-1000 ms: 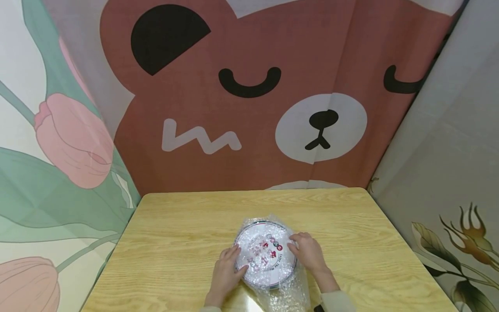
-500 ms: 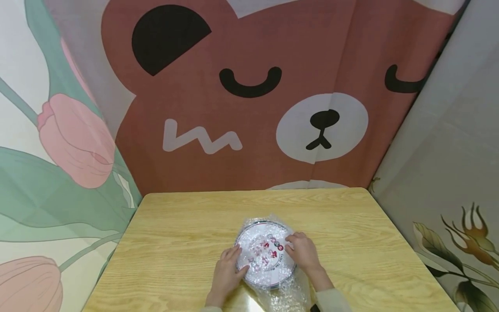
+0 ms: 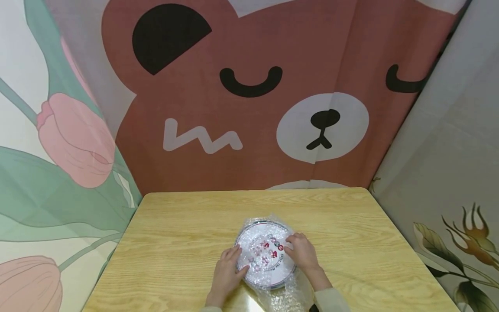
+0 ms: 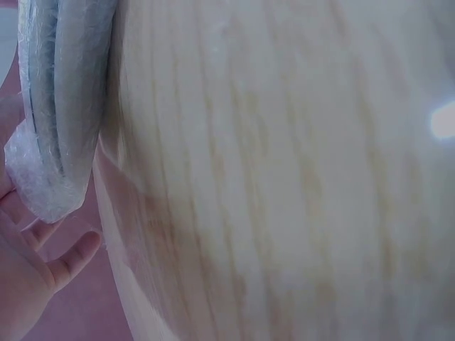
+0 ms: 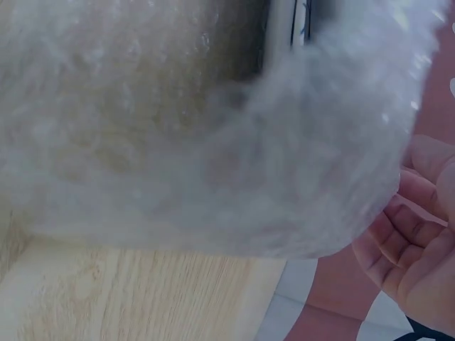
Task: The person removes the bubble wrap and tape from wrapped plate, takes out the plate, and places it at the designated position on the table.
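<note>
Rests left hand (image 3: 226, 269) against plate (image 3: 270, 272) and, apart from it, shifts right hand (image 3: 303, 252) slightly inward, pinching wrap (image 3: 286, 299), leaving plate covered.

White disc (image 3: 265, 256) | red-printed, face-up | in bubble wrap (image 3: 286, 298) | near side of table (image 3: 175, 251)

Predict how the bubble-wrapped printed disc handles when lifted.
The printed disc is probably stiff: its outline looks evenly round. The bubble wrap likely flops, since its loose end lies crumpled past the disc. Its glossy glints suggest it may be slippery.
</note>
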`<state>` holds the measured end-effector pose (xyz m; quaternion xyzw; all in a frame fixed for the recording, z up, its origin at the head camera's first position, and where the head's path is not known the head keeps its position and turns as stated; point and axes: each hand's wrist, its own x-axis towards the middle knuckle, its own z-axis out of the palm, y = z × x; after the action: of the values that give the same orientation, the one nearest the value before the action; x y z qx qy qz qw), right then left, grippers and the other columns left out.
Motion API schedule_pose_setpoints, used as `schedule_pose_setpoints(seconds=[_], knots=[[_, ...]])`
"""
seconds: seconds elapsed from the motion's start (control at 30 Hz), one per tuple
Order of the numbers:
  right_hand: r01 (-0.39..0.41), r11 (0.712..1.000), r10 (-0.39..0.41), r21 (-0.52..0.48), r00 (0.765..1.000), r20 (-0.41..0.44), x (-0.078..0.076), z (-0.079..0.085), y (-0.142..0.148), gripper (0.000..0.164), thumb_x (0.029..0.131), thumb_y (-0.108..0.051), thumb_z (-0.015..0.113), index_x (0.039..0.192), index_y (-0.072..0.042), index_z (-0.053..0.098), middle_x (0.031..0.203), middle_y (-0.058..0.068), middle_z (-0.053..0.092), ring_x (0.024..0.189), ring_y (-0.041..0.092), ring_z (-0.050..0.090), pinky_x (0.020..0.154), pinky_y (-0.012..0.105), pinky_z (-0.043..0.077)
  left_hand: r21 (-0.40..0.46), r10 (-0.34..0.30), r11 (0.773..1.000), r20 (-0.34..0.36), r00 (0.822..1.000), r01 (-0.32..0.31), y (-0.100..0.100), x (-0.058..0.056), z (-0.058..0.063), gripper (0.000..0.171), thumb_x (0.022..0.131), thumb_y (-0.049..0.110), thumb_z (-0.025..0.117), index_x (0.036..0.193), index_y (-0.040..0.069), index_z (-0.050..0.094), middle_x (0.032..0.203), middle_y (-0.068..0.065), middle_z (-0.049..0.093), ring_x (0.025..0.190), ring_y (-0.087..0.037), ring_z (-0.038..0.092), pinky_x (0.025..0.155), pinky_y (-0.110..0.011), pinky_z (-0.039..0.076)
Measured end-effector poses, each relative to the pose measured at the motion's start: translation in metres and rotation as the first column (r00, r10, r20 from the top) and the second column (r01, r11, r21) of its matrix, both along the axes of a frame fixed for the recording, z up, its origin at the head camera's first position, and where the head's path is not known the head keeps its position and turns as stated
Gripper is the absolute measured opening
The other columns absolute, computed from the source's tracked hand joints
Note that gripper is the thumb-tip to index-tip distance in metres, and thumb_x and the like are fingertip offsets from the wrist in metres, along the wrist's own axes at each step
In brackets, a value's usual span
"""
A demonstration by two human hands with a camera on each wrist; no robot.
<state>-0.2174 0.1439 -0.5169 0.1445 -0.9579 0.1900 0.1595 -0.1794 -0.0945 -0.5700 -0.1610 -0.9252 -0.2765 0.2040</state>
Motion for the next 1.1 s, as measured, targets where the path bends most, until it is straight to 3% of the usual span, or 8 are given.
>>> schedule_pose_setpoints(seconds=[0.23,0.5,0.67,0.8,1.1], knots=[[0.018,1.0,-0.018,-0.001,1.0,0.024,-0.0003,-0.0015,0.0009,0.018,0.065,-0.009,0.075,0.079,-0.002,0.067,0.077,0.007,0.06,0.074,0.025,0.057,0.063,0.036,0.05,0.002,-0.002,1.0,0.014,1.0,0.002,-0.0003,0.0003,0.0002,0.051,0.071,0.028,0.071,0.112,-0.001,0.059,0.119,-0.012,0.055,0.106,-0.029,0.048,0.081,-0.045,0.044],[0.013,1.0,-0.013,0.011,1.0,-0.003,0.0008,-0.0016,-0.0001,0.017,0.064,-0.01,0.075,0.077,-0.002,0.067,0.074,0.006,0.058,0.072,0.024,0.056,0.06,0.035,0.049,0.0,-0.004,1.0,-0.021,1.0,0.004,0.0,-0.0001,-0.0012,0.051,0.07,0.027,0.072,0.11,-0.001,0.059,0.118,-0.013,0.056,0.104,-0.029,0.049,0.081,-0.045,0.044],[0.005,1.0,-0.005,0.017,0.999,-0.037,-0.0002,-0.0039,-0.0011,0.018,0.069,-0.018,0.074,0.076,-0.003,0.067,0.071,0.004,0.056,0.067,0.022,0.054,0.057,0.035,0.048,0.002,0.006,1.0,-0.001,1.0,-0.006,0.0004,0.0,-0.0013,0.051,0.07,0.028,0.071,0.111,-0.001,0.059,0.118,-0.012,0.056,0.106,-0.029,0.048,0.081,-0.045,0.045],[0.012,0.999,-0.01,0.033,0.998,-0.056,-0.0015,-0.0056,-0.0011,0.007,0.073,-0.009,0.07,0.077,-0.004,0.068,0.07,0.004,0.056,0.066,0.022,0.054,0.056,0.034,0.048,0.002,0.009,1.0,0.03,1.0,-0.009,0.0007,0.0004,-0.0007,0.052,0.071,0.029,0.07,0.113,0.0,0.059,0.12,-0.011,0.055,0.107,-0.029,0.047,0.082,-0.045,0.044],[-0.007,0.996,0.016,0.086,0.994,-0.107,-0.0016,-0.0093,-0.0004,0.022,0.062,-0.002,0.075,0.082,-0.01,0.073,0.068,0.003,0.051,0.061,0.019,0.05,0.05,0.03,0.045,-0.006,0.014,1.0,0.043,0.999,-0.014,0.0008,0.0011,-0.0022,0.052,0.071,0.029,0.071,0.113,0.0,0.058,0.12,-0.011,0.055,0.108,-0.029,0.047,0.081,-0.045,0.044]])
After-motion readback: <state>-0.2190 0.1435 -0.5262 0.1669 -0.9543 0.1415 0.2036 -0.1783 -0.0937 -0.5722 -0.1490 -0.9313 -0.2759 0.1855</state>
